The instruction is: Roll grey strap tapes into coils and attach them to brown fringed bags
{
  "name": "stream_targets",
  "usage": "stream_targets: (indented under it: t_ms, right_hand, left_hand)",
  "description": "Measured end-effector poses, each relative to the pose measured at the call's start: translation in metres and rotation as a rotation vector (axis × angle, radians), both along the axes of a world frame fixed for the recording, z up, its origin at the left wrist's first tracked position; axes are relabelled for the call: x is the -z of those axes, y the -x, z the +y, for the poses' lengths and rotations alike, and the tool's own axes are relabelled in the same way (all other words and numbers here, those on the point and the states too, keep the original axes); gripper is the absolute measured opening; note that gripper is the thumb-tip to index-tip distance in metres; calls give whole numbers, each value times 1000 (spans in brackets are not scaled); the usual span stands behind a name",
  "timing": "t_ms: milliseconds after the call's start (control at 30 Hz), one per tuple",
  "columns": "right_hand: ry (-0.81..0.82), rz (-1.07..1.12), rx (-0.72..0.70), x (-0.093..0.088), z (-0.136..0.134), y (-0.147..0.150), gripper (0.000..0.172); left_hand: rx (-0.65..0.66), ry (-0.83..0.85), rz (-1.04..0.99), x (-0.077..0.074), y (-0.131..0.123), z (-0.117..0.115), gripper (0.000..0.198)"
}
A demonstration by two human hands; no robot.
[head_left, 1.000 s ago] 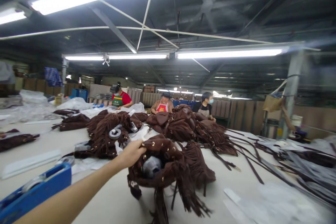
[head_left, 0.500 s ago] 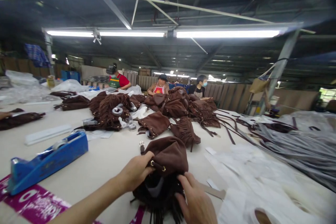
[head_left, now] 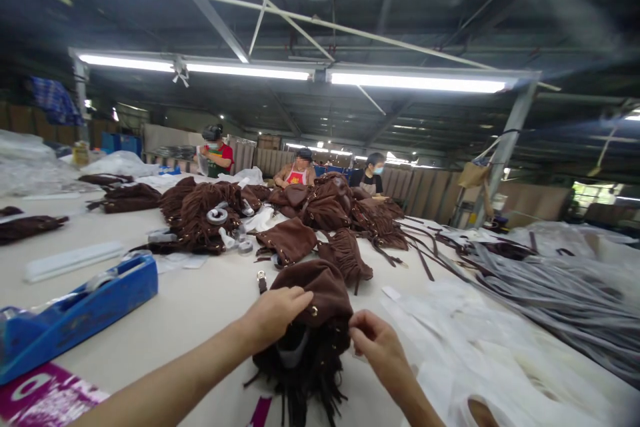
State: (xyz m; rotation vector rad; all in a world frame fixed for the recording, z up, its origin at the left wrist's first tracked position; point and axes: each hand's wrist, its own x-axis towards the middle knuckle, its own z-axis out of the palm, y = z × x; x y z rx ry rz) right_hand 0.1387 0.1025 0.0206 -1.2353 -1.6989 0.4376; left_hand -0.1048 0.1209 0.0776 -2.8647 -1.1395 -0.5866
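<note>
A dark brown suede-like fringed bag stands in front of me, its mouth gaping toward me and its fringe spread on the table. Brass eyelets run along its rim, and a small buckle strap sticks out at its left. My left hand is closed on the left side of the rim, fingers over the top. At the right edge, my right hand has thumb and forefinger pinched against the bag; whether a cord lies between them is too small to tell. Pale lining shows inside the dark opening.
A blue tape dispenser is at left, above a purple printed sheet. More brown bags are heaped ahead. White plastic wrapping and grey-brown straps cover the right side. Several co-workers are across the table.
My right hand has drawn back from inside the bag's front to its right edge, now pinching. My left fingers have slid further over the rim. The view has shifted slightly.
</note>
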Motion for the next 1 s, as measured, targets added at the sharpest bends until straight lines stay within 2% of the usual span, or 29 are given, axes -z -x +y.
stream_targets:
  t_ms: [67,167,233,267,300,367,400,467,533,567,633,667,733,833,900,967,1000]
  right_hand:
    - [93,190,-22,-10,1,-10,16]
    - [157,381,66,-16,-1,-13,21]
    - [29,252,133,-14,-7,-4,16]
    - [-70,128,105,-11,-11,3,11]
    - [-185,-27,43,-7,-15,12,10]
    - [-389,-344,-142,2,-24,31,21]
    - [-442,-462,-199,7,-27,41,26]
    - [-442,-624,-174,17,-31,55,43]
    - [-356,-711,-11,27,-29,63,56]
    - [-315,-747,65,30,-27,65,53]
    - [-276,-808,147,34,-21,68,31]
    - [-273,-835,140,34,-18,69,20]
    - [-279,-875,45,28,-15,69,17]
    - [-228,-821,-185,14,-23,60,11]
    - [-148,-631,-345,9,-40,42,4]
    - [-47,-379,-402,10,-65,15,4]
    - [29,-241,-307,12,-80,0,6]
  left_hand:
    - [-50,135,-127,-6,5,7,41]
    - [-73,174,-162,-10,2,10,26]
    - [-97,185,-168,-8,-10,10,22]
    - [-114,187,-168,-7,-17,9,23]
    - [-131,185,-166,-5,-24,8,25]
    - [-168,172,-156,-2,-37,7,28]
    - [-187,161,-147,0,-42,6,28]
    - [-224,137,-123,0,-49,5,25]
    - [-261,115,-95,1,-52,4,23]
    - [-275,106,-83,1,-52,4,22]
    - [-299,89,-62,1,-51,6,22]
    - [-309,79,-51,2,-50,7,22]
    - [-331,59,-23,4,-49,10,22]
    - [-380,33,19,8,-44,19,21]
    - [-426,25,34,11,-36,27,23]
    - [-482,24,33,14,-25,37,26]
    - [-510,27,28,16,-18,43,28]
